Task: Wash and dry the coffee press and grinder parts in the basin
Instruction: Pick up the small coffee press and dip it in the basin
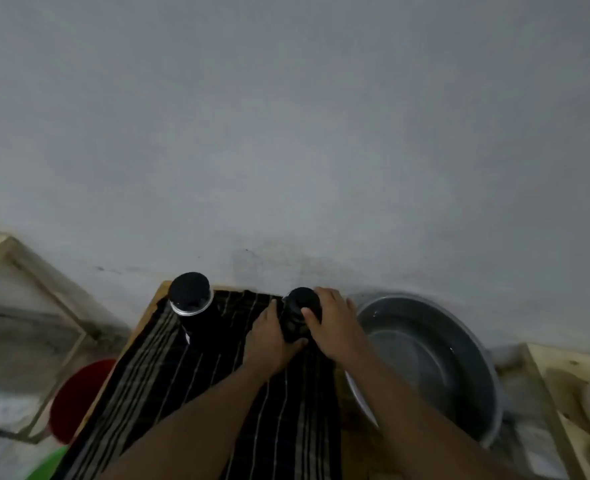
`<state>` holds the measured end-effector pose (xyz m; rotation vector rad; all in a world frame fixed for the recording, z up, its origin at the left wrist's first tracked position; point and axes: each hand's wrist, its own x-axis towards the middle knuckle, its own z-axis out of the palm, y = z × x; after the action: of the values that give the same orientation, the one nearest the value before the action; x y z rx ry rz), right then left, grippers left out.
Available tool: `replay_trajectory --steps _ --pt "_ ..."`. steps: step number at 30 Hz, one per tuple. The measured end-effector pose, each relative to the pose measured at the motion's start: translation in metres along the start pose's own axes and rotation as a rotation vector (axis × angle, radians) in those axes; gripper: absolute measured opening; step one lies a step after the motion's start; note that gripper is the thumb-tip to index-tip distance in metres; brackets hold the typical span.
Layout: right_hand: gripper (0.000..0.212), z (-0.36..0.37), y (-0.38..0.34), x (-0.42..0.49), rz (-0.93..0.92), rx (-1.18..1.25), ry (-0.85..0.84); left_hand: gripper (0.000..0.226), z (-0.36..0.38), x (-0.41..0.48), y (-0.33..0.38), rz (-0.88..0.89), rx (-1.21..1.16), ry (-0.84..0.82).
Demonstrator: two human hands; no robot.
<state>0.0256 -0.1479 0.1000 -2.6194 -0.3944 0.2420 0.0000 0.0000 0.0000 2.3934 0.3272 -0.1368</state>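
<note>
A black cylindrical grinder (299,313) stands upright on a dark striped cloth (196,386) spread over a wooden table. My left hand (269,336) grips its lower part from the left. My right hand (335,323) curls round its upper part from the right, thumb on the front. A taller black coffee press (191,306) with a silver rim stands on the cloth to the left, untouched. A round metal basin (459,344) holding water sits at the right of the cloth.
A grey wall rises just behind the table. A wooden frame (27,306) stands at the left, with a red bucket (79,400) and a green object (49,462) below it. A wooden rack (570,393) with pale dishes is at the far right.
</note>
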Motion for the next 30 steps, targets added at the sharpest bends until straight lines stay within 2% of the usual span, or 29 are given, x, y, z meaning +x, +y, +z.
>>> replay_trajectory --steps 5,9,12,18,24,30 --pt "0.070 0.017 -0.012 0.032 0.108 0.078 -0.034 0.122 0.028 0.043 -0.042 -0.034 -0.264 -0.120" --pt "0.071 0.024 -0.016 0.047 0.133 0.067 -0.043 0.104 0.033 0.050 -0.045 0.019 -0.372 -0.163" --pt "0.069 0.026 -0.016 0.053 0.161 0.029 -0.025 0.096 0.037 0.052 -0.047 0.003 -0.378 -0.171" --pt "0.075 0.032 -0.010 0.060 0.199 -0.027 -0.099 0.068 0.031 0.048 -0.041 -0.028 -0.379 -0.159" --pt "0.067 0.029 -0.012 0.069 0.186 -0.153 -0.127 0.069 0.031 0.049 -0.042 -0.037 -0.415 -0.163" --pt "0.079 0.028 -0.018 0.068 0.168 -0.218 -0.058 0.066 0.032 0.051 -0.043 -0.043 -0.434 -0.161"
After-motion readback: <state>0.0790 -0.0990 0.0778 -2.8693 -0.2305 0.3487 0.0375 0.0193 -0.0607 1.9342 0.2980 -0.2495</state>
